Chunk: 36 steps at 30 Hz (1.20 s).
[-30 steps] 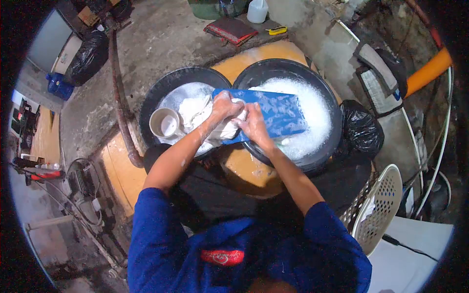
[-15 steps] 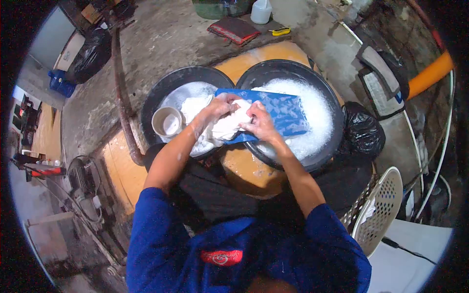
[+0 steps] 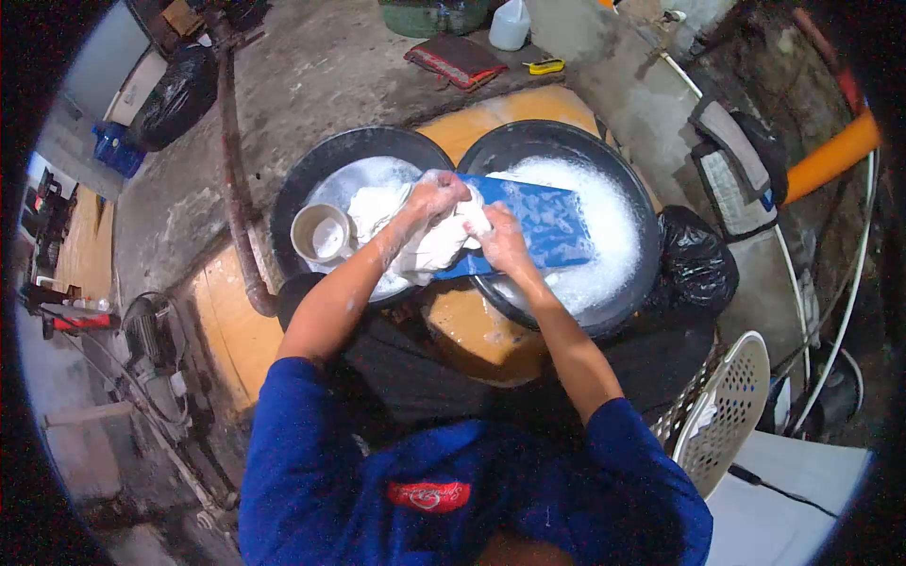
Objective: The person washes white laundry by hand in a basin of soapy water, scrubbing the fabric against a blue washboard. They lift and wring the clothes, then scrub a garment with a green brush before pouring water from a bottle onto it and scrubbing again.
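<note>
Both hands grip a wet white cloth [image 3: 439,247], bunched up at the left end of a blue washboard [image 3: 543,222]. My left hand [image 3: 439,195] is closed on its upper part, and my right hand [image 3: 503,236] pinches its right side. The cloth trails down to the left into the left black basin [image 3: 311,165]. The washboard, streaked with suds, lies across both basins. White foam [image 3: 613,236] fills much of the right black basin [image 3: 547,134]. A cup [image 3: 323,234] with whitish liquid sits in the left basin.
A black plastic bag [image 3: 696,259] stands right of the basins, near a perforated beige basket [image 3: 731,406]. Behind are a dark red-edged packet [image 3: 456,61], a yellow-handled brush-like item [image 3: 545,67] and a white jug [image 3: 510,25]. A rusty pipe [image 3: 236,179] runs along the left.
My left hand has risen slightly and turned over the cloth. My right hand has shifted a little, and the cloth between them is more tightly bunched.
</note>
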Tool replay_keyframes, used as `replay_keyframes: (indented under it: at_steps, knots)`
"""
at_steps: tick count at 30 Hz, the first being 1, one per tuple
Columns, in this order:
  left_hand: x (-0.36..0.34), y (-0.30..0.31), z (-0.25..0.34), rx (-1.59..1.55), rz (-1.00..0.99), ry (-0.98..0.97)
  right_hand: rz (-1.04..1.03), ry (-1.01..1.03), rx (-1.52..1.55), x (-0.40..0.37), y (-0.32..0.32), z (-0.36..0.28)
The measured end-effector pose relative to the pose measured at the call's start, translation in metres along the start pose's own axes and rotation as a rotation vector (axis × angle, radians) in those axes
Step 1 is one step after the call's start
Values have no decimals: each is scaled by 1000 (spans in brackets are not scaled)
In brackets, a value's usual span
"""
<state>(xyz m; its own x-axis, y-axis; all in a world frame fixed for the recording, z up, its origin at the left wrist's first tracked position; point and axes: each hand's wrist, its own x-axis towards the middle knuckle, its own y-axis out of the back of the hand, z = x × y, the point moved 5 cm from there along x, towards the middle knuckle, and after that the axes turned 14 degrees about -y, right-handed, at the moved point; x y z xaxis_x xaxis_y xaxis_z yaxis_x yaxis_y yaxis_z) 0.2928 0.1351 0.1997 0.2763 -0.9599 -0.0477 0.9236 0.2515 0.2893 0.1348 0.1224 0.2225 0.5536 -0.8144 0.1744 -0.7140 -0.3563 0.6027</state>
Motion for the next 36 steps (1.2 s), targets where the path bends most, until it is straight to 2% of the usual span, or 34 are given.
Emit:
replay_keyframes:
  at_steps: [1, 2, 3, 5, 7, 8, 9, 10, 11, 12, 15, 16, 17, 19, 21, 22, 23, 25, 27, 28, 29, 30, 31, 32, 33, 34, 35, 36]
  knots:
    - [9, 5, -14, -48, -8, -27, 22, 11, -38, 2, 5, -5]
    - [11, 12, -21, -208, 66, -36, 113, 56, -17, 8, -4, 16]
    - [-3, 22, 0, -332, 99, 79, 123, 18, 12, 9, -2, 16]
    - [-18, 35, 20, -454, 206, 90, 141, -50, 65, 13, 10, 0]
    - [4, 39, -19, -704, 87, 38, 15, -198, 194, 19, 28, -34]
    - [11, 40, -31, -829, 23, 11, -27, -250, 382, 23, 32, -42]
    - [8, 43, -22, -823, 19, -64, -69, -304, 568, 30, 33, -45]
    - [4, 47, -10, -815, 14, -139, -110, -251, 640, 40, 36, -51]
    - [-1, 49, 2, -806, 7, -213, -110, -281, 636, 53, 40, -55]
    - [1, 53, 2, -791, 23, -173, -87, -271, 670, 63, 48, -72]
    - [-8, 72, 35, -516, 151, -319, -88, -180, 745, 94, 61, -117]
    - [-21, 68, 76, -500, 17, -565, -123, -141, 692, 105, 59, -131]
    - [-19, 67, 78, -278, 149, -589, -156, -99, 641, 118, 56, -147]
    - [-53, 70, 137, -12, 299, -531, -26, 191, 291, 132, 50, -187]
    - [-45, 100, 141, 71, 380, -438, 158, 366, 31, 121, 52, -231]
    - [-60, 110, 157, 27, 493, -391, 139, 453, 153, 111, 56, -245]
    - [-54, 127, 160, 9, 481, -427, -54, 338, 476, 130, 35, -235]
    - [-57, 162, 164, -188, 576, -397, -301, 148, 949, 113, 35, -234]
    - [-68, 192, 188, -231, 636, -412, -357, 2, 791, 118, 17, -203]
    - [-80, 197, 211, -239, 664, -509, -387, -72, 711, 119, 2, -180]
    - [-73, 216, 217, -343, 620, -624, -440, -157, 734, 117, -16, -158]
    - [-76, 225, 231, -297, 578, -668, -492, -238, 753, 113, -34, -136]
    - [-81, 231, 250, -253, 535, -710, -530, -254, 729, 105, -47, -120]
    - [-85, 238, 264, -227, 567, -717, -520, -139, 523, 103, -64, -103]
    - [-86, 245, 276, -201, 597, -728, -565, -315, 667, 91, -77, -90]
    - [-75, 271, 282, -261, 668, -708, -522, -176, 457, 90, -94, -78]
    - [-77, 270, 296, -205, 667, -771, -571, -163, 449, 93, -128, -53]
    - [-83, 267, 312, -147, 665, -831, -445, -85, 289, 84, -128, -59]
